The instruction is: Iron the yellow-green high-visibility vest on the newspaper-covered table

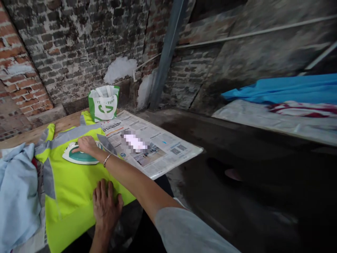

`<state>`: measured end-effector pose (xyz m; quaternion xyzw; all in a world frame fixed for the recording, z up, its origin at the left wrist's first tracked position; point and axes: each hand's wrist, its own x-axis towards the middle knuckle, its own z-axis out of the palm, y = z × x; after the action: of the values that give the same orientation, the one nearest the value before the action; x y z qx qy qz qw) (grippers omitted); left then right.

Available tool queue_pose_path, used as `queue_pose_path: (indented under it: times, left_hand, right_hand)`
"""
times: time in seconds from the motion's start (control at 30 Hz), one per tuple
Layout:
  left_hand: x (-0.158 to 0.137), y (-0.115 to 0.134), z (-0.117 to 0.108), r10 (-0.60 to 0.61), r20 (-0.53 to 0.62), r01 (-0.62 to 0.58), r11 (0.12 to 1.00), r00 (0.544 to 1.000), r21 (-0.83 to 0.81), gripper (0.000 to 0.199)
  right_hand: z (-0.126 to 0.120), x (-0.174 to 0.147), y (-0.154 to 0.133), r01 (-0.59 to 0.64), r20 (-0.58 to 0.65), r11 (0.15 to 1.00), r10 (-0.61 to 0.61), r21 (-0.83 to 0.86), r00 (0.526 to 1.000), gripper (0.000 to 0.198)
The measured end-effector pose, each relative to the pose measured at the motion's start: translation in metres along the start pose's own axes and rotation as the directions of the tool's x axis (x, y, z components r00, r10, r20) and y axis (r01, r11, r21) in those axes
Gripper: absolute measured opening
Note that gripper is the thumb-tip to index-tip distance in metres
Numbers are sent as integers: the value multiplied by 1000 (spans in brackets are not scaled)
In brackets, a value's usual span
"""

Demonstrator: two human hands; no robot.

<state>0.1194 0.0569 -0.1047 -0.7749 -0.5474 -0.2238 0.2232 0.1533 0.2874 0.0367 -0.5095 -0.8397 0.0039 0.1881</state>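
The right hand (88, 145) grips the iron (83, 160). The left hand (105, 207), fingers slightly spread, rests on the garment (72, 186), iron at eleven o'clock.

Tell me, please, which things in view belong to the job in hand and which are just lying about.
Job:
- iron, in the right hand
- yellow garment, under the left hand
- probably newspaper

Apparently lying about:
- pale blue cloth
- carrier bag
- bright blue cloth

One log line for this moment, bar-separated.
right hand: holds iron | left hand: rests on yellow garment | iron: on garment | bag: upright beyond garment
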Motion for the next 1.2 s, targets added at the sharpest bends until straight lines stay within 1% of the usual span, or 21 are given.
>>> queue_pose_path:
  times: [0.07,0.13,0.23,0.33,0.47,0.67,0.8,0.87,1.0,1.1,1.2]
  left_hand:
    - [-2,-2,3,11,7,-11,1000,1000,6,42]
    - [-2,-4,5,4,21,-4,1000,1000,2,43]
    - [-2,-3,6,-17,32,17,1000,999,-1,43]
    - [-1,-3,5,-16,29,16,1000,999,4,43]
    - [1,-5,3,11,51,-11,1000,999,17,43]
    - [2,-6,1,10,46,-11,1000,999,20,42]
    - [2,-3,-1,15,33,-15,1000,999,12,40]
    - [2,0,-2,-11,21,11,1000,1000,-4,40]
    - [2,4,-3,-59,10,59,997,998,-48,41]
    - [3,5,-3,-60,8,60,997,998,-50,40]
    - [5,4,-4,-53,12,54,998,999,-33,40]
  right_hand:
    - [-7,-12,-2,2,65,1000,-1,-15,998,76]
    - [-14,-26,-5,21,101,999,-18,-25,995,77]
    - [-23,-47,-7,56,129,998,-52,-31,990,75]
    - [-28,-57,-8,65,139,997,-60,-32,988,74]
    - [-30,-51,-5,70,129,997,-65,-35,989,73]
    - [-21,-20,0,42,103,999,-39,-28,994,71]
    - [-5,1,0,1,0,1000,-1,14,1000,67]
    - [2,6,-1,-11,-43,999,12,31,999,64]
    - [6,3,-1,-13,-49,1000,14,12,999,62]
    - [2,-8,-1,9,-8,1000,-9,-5,1000,68]
    - [-7,-21,0,48,65,999,-46,-19,997,75]
